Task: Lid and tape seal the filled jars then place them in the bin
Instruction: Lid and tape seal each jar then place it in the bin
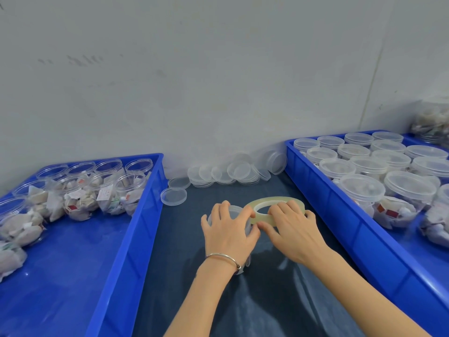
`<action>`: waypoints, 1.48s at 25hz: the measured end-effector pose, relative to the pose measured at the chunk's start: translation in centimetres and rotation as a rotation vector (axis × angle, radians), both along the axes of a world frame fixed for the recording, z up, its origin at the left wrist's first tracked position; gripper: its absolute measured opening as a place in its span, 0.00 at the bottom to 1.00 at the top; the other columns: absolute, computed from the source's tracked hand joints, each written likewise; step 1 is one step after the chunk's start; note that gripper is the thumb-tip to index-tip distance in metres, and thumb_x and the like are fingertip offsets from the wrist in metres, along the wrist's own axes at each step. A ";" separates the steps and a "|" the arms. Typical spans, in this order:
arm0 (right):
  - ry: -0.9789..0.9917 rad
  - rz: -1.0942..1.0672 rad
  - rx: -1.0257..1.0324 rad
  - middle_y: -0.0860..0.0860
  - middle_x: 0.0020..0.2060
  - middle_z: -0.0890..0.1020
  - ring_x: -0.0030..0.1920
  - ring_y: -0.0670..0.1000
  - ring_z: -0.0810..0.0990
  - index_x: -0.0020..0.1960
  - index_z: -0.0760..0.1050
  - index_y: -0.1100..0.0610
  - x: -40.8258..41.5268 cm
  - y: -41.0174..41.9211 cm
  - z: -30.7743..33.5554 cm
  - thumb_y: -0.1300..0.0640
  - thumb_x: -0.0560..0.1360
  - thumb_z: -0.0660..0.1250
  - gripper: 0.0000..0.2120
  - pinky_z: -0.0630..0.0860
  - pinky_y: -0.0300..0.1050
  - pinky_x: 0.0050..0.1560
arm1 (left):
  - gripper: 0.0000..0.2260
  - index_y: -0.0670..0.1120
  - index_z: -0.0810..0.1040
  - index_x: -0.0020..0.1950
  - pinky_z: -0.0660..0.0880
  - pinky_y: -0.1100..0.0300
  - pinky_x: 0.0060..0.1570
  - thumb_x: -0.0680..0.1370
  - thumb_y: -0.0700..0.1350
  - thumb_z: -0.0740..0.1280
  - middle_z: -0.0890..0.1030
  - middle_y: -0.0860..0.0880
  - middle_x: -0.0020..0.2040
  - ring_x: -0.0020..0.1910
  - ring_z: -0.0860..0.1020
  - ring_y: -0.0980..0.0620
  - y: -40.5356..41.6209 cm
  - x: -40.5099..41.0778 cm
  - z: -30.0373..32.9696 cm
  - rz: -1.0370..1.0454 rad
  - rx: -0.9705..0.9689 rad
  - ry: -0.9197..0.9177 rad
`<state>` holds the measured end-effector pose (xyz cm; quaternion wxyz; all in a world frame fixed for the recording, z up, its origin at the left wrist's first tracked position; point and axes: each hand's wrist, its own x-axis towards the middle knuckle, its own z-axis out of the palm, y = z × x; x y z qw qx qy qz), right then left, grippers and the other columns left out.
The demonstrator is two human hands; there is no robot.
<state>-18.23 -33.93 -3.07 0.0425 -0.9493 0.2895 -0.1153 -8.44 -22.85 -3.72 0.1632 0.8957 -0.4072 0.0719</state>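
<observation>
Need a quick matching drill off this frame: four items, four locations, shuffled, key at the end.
Items
1. Open filled jars
2. Lidded jars
3. Loose lids
4. Tape roll

Locations
A. Piled on the dark table by the wall, between the bins
B. In the right blue bin
C. Gripped by the right hand, beside the jar under the left hand
D. In the left blue bin

Pairs: 1-D, 2-B, 3-A, 4-C

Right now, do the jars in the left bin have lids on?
No, the jars in the left bin stand open-topped, without lids.
</observation>
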 end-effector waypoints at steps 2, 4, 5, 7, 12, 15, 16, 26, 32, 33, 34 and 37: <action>-0.004 -0.011 0.001 0.42 0.51 0.71 0.57 0.46 0.66 0.55 0.69 0.50 0.0 0.1 0.1 0.38 0.80 0.49 0.19 0.65 0.53 0.61 | 0.11 0.61 0.68 0.60 0.57 0.47 0.68 0.79 0.58 0.55 0.64 0.50 0.69 0.70 0.59 0.50 0.0 0.1 -0.2 0.003 -0.009 -0.009; -0.018 -0.031 -0.012 0.41 0.50 0.70 0.56 0.46 0.66 0.54 0.69 0.50 0.0 0.5 -0.1 0.38 0.79 0.49 0.18 0.65 0.53 0.60 | 0.10 0.61 0.69 0.60 0.59 0.49 0.66 0.80 0.57 0.54 0.65 0.50 0.68 0.69 0.60 0.50 -0.1 0.1 -0.4 0.008 -0.035 -0.023; -0.029 -0.048 -0.021 0.41 0.49 0.69 0.56 0.46 0.66 0.53 0.69 0.50 0.0 0.8 -0.2 0.39 0.79 0.49 0.18 0.64 0.53 0.60 | 0.10 0.61 0.69 0.60 0.59 0.49 0.65 0.80 0.57 0.54 0.66 0.50 0.68 0.69 0.61 0.50 -0.1 0.1 -0.5 0.015 -0.051 -0.025; -0.069 -0.076 -0.026 0.41 0.47 0.68 0.56 0.46 0.67 0.52 0.70 0.50 0.2 1.3 -0.2 0.39 0.79 0.50 0.17 0.64 0.55 0.59 | 0.10 0.61 0.70 0.58 0.61 0.50 0.64 0.80 0.56 0.55 0.67 0.50 0.66 0.67 0.62 0.50 -0.4 0.2 -0.6 0.028 -0.088 -0.011; -0.070 -0.218 -0.012 0.43 0.51 0.74 0.59 0.47 0.67 0.52 0.71 0.50 0.8 2.2 -0.3 0.41 0.80 0.49 0.17 0.64 0.59 0.59 | 0.08 0.59 0.73 0.54 0.64 0.51 0.59 0.78 0.55 0.59 0.69 0.50 0.62 0.65 0.64 0.50 -1.4 1.1 -0.3 -0.021 -0.142 0.048; -0.043 -0.311 -0.023 0.44 0.52 0.75 0.59 0.48 0.67 0.55 0.72 0.50 0.5 2.5 -0.4 0.41 0.80 0.48 0.19 0.65 0.60 0.57 | 0.07 0.58 0.75 0.52 0.65 0.54 0.53 0.76 0.53 0.61 0.70 0.52 0.58 0.63 0.65 0.51 -2.2 2.0 0.2 -0.144 -0.130 0.065; -0.032 -0.330 -0.039 0.45 0.51 0.75 0.59 0.49 0.67 0.55 0.73 0.51 0.5 2.7 -0.4 0.41 0.80 0.48 0.20 0.65 0.60 0.56 | 0.07 0.57 0.75 0.51 0.65 0.55 0.52 0.76 0.53 0.61 0.70 0.53 0.58 0.62 0.65 0.52 -2.3 2.3 0.2 -0.188 -0.121 0.060; -0.218 -0.286 -0.062 0.48 0.43 0.74 0.53 0.55 0.73 0.48 0.73 0.55 -2.2 7.3 3.0 0.47 0.80 0.54 0.15 0.68 0.61 0.50 | 0.13 0.58 0.78 0.50 0.68 0.57 0.55 0.70 0.56 0.60 0.72 0.55 0.58 0.61 0.67 0.55 -2.6 4.9 0.3 -0.318 -0.138 0.112; -0.416 -0.201 -0.208 0.50 0.40 0.75 0.46 0.55 0.74 0.44 0.72 0.56 -3.3 7.0 3.6 0.43 0.76 0.51 0.19 0.72 0.61 0.50 | 0.11 0.56 0.76 0.55 0.67 0.56 0.49 0.73 0.49 0.67 0.72 0.55 0.57 0.60 0.69 0.52 -3.3 6.7 0.5 -0.091 -0.178 0.161; -0.289 -0.248 -0.103 0.49 0.44 0.75 0.50 0.54 0.73 0.48 0.72 0.55 -2.9 5.7 3.2 0.42 0.78 0.50 0.20 0.71 0.59 0.52 | 0.10 0.58 0.76 0.53 0.66 0.56 0.48 0.73 0.51 0.67 0.71 0.56 0.57 0.60 0.67 0.53 -3.3 6.6 0.4 -0.075 -0.201 0.166; -0.168 -0.273 -0.013 0.48 0.50 0.74 0.55 0.53 0.71 0.53 0.71 0.54 -2.5 4.5 2.2 0.41 0.80 0.48 0.20 0.70 0.57 0.56 | 0.10 0.60 0.75 0.53 0.66 0.57 0.48 0.72 0.53 0.67 0.70 0.56 0.57 0.61 0.66 0.53 -3.2 6.5 0.5 -0.058 -0.214 0.194; 0.030 -0.188 0.164 0.47 0.59 0.70 0.61 0.50 0.65 0.60 0.67 0.53 -0.7 2.4 -2.5 0.41 0.81 0.47 0.19 0.66 0.56 0.62 | 0.17 0.59 0.72 0.60 0.66 0.56 0.47 0.72 0.53 0.68 0.68 0.56 0.61 0.64 0.63 0.50 -2.9 6.2 0.5 -0.018 -0.173 0.246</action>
